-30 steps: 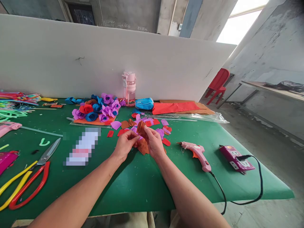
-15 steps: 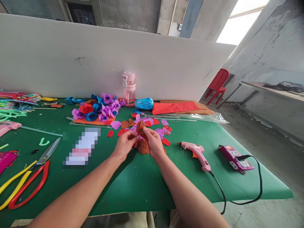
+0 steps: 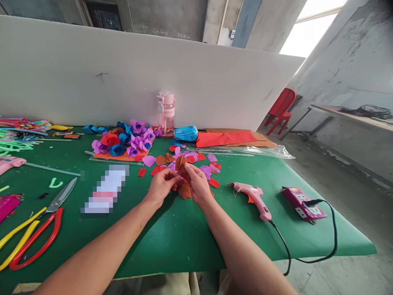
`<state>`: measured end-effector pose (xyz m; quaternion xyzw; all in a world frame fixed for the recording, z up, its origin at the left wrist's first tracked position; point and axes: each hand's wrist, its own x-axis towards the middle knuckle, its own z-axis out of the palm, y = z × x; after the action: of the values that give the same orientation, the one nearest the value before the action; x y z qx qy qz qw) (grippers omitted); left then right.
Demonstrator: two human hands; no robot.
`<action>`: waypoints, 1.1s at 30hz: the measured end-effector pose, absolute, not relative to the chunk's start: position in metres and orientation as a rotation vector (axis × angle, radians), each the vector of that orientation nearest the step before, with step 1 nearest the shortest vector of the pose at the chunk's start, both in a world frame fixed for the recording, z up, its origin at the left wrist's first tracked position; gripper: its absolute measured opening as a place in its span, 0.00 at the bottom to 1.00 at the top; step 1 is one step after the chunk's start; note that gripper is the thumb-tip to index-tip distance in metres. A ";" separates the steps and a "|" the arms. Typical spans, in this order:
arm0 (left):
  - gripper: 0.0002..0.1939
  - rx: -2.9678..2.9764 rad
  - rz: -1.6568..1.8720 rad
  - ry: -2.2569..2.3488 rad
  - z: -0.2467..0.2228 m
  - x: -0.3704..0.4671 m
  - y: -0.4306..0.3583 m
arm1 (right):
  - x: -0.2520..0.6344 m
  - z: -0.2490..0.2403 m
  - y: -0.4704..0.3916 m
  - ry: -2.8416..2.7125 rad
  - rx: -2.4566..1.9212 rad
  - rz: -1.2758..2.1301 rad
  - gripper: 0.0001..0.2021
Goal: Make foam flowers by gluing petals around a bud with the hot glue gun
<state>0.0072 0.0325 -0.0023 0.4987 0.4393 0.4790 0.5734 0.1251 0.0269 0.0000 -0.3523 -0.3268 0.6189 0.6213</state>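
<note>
Above the green table, my right hand (image 3: 199, 183) is closed on a brown paper petal (image 3: 180, 164), thumb and fingers pinching its edge. My left hand (image 3: 161, 186) pinches at the lower left of the same petal, fingertips pressed together; exactly what they grip is partly hidden. More brown paper (image 3: 184, 189) shows just below and between the hands. Loose purple petals (image 3: 149, 161), red petals (image 3: 214, 182) and brown pieces lie scattered around and behind them. Beyond to the left, a heap of finished paper flowers (image 3: 124, 139) in purple, blue and red rests on an orange sheet.
A pink glue gun (image 3: 253, 198) lies right of my hands, its cord near a purple power strip (image 3: 303, 203). Scissors (image 3: 55, 209) with red and yellow handles lie at left. Behind stand a pink bottle (image 3: 166, 112), a blue packet (image 3: 186, 133) and red paper (image 3: 225, 139).
Almost nothing differs. Both hands keep their pinch on the brown paper, and the whole view has shifted very slightly.
</note>
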 end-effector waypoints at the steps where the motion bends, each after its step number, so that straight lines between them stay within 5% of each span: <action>1: 0.14 1.155 1.128 1.031 -0.002 0.007 0.033 | 0.125 0.000 0.027 -0.748 -0.810 1.434 0.14; 33: 0.16 1.033 1.094 0.908 0.005 -0.003 0.043 | 0.127 0.001 0.025 -0.822 -0.820 1.540 0.20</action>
<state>-0.0030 0.0430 0.0048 0.4526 0.3978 0.4793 0.6381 0.1271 0.0253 0.0012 -0.3494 -0.3501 0.6562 0.5699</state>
